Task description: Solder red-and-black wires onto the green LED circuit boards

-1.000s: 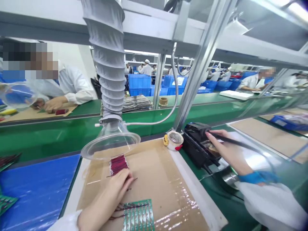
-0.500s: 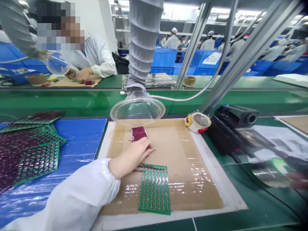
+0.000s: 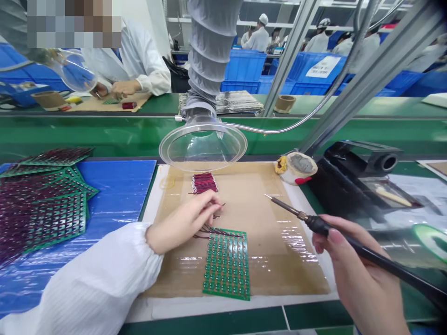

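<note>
Green circuit panel (image 3: 226, 264) lies flat on the taped cardboard mat (image 3: 265, 242) | thin, light, stiff, likely fragile: hold by edges | left hand (image 3: 185, 221) pinches fine dark-red wires (image 3: 213, 229) at its top edge | right hand (image 3: 363, 274) grips soldering iron (image 3: 314, 224), tip raised.

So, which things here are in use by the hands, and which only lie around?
In use:
left hand on red wires
right hand holding soldering iron
green board

Lying about:
wire bundle
tape roll
stacked boards
</note>
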Action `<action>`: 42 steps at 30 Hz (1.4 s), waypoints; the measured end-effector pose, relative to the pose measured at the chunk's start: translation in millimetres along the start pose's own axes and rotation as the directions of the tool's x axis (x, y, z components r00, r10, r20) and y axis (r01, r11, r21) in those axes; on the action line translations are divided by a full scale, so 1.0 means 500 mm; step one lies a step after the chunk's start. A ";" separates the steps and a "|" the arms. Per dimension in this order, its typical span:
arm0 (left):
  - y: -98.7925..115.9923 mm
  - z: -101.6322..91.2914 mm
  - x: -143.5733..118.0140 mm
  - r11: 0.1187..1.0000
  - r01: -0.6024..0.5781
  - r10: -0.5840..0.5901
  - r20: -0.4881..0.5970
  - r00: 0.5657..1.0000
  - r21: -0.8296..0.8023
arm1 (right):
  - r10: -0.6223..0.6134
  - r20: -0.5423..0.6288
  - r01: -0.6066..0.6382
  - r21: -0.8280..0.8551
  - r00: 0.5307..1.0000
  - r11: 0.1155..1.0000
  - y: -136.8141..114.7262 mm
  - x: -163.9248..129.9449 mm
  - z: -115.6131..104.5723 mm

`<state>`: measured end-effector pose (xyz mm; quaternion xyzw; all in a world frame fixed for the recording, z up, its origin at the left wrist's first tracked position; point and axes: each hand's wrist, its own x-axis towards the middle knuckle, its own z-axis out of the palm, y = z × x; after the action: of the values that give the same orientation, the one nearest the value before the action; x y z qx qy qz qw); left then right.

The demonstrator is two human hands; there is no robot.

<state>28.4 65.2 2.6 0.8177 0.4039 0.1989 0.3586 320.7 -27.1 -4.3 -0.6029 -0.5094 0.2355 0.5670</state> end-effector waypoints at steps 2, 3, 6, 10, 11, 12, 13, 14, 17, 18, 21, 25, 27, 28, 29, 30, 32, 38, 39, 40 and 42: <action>-0.007 0.006 -0.026 0.950 0.036 -0.046 -0.025 0.999 -0.309 | 0.091 0.036 -0.092 0.042 0.995 0.995 0.008 -0.001 0.013; -0.009 0.010 -0.037 0.906 0.043 -0.064 -0.036 0.997 -0.420 | 0.133 0.048 -0.135 0.050 0.990 0.990 0.011 -0.002 0.020; -0.009 0.022 -0.057 0.855 0.046 -0.104 -0.083 0.991 -0.517 | 0.151 0.075 -0.156 0.065 0.986 0.986 0.017 -0.006 0.042; -0.011 0.025 -0.066 0.870 0.051 -0.123 -0.115 0.986 -0.490 | 0.121 0.107 -0.134 0.122 0.987 0.983 0.014 -0.008 0.067; -0.013 0.024 -0.068 0.874 0.048 -0.118 -0.115 0.986 -0.483 | 0.107 0.098 -0.119 0.128 0.989 0.985 0.012 -0.008 0.072; -0.015 0.023 -0.072 0.881 0.044 -0.113 -0.118 0.987 -0.471 | 0.088 0.082 -0.098 0.127 0.993 0.987 0.009 -0.008 0.077; -0.018 0.022 -0.077 0.892 0.043 -0.108 -0.119 0.987 -0.450 | 0.061 0.060 -0.068 0.124 0.996 0.990 0.006 -0.008 0.082; -0.020 0.022 -0.082 0.910 0.040 -0.100 -0.124 0.987 -0.412 | 0.031 0.040 -0.036 0.122 0.999 0.992 0.003 -0.009 0.086; -0.020 0.024 -0.096 0.978 0.016 -0.046 -0.137 0.989 -0.209 | -0.034 0.053 0.026 0.138 0.998 0.990 -0.002 -0.017 0.099; -0.019 0.026 -0.099 0.991 -0.001 -0.017 -0.130 0.991 -0.136 | -0.049 0.071 0.038 0.139 0.996 0.990 -0.002 -0.021 0.104; -0.011 0.032 -0.099 0.997 -0.068 0.070 -0.091 0.993 0.024 | -0.097 0.134 0.088 0.072 0.986 0.994 0.002 -0.032 0.113; -0.004 0.044 -0.092 0.989 -0.094 0.106 -0.100 0.989 0.114 | -0.185 0.200 0.194 -0.023 0.962 0.981 0.003 -0.041 0.118; -0.004 0.050 -0.090 0.989 -0.085 0.098 -0.106 0.990 0.124 | -0.198 0.215 0.212 -0.044 0.956 0.976 0.000 -0.042 0.118; -0.004 0.052 -0.089 0.989 -0.077 0.090 -0.105 0.990 0.125 | -0.196 0.226 0.213 -0.056 0.954 0.975 -0.001 -0.042 0.118; -0.004 0.053 -0.088 0.990 -0.068 0.081 -0.103 0.991 0.126 | -0.191 0.241 0.212 -0.066 0.952 0.975 -0.002 -0.042 0.118; -0.004 0.054 -0.088 0.990 -0.060 0.073 -0.103 0.992 0.127 | -0.188 0.253 0.213 -0.074 0.949 0.974 -0.002 -0.043 0.118; -0.004 0.055 -0.087 0.990 -0.053 0.066 -0.102 0.993 0.132 | -0.180 0.280 0.210 -0.083 0.943 0.974 -0.003 -0.043 0.118; -0.006 0.057 -0.088 0.989 -0.059 0.075 -0.111 0.991 0.139 | -0.189 0.295 0.221 -0.081 0.937 0.972 -0.002 -0.040 0.119; -0.006 0.058 -0.089 0.988 -0.061 0.077 -0.113 0.991 0.139 | -0.200 0.295 0.231 -0.074 0.934 0.970 -0.002 -0.039 0.119; -0.006 0.058 -0.089 0.988 -0.063 0.079 -0.115 0.990 0.140 | -0.211 0.299 0.241 -0.066 0.931 0.968 -0.001 -0.038 0.119; -0.006 0.059 -0.090 0.988 -0.064 0.081 -0.117 0.990 0.140 | -0.221 0.316 0.249 -0.052 0.923 0.967 0.000 -0.037 0.120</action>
<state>18.4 17.8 -20.9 0.8407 0.4077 0.2338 0.2689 262.0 -16.8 -24.4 -0.5184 -0.6705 0.2334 0.4767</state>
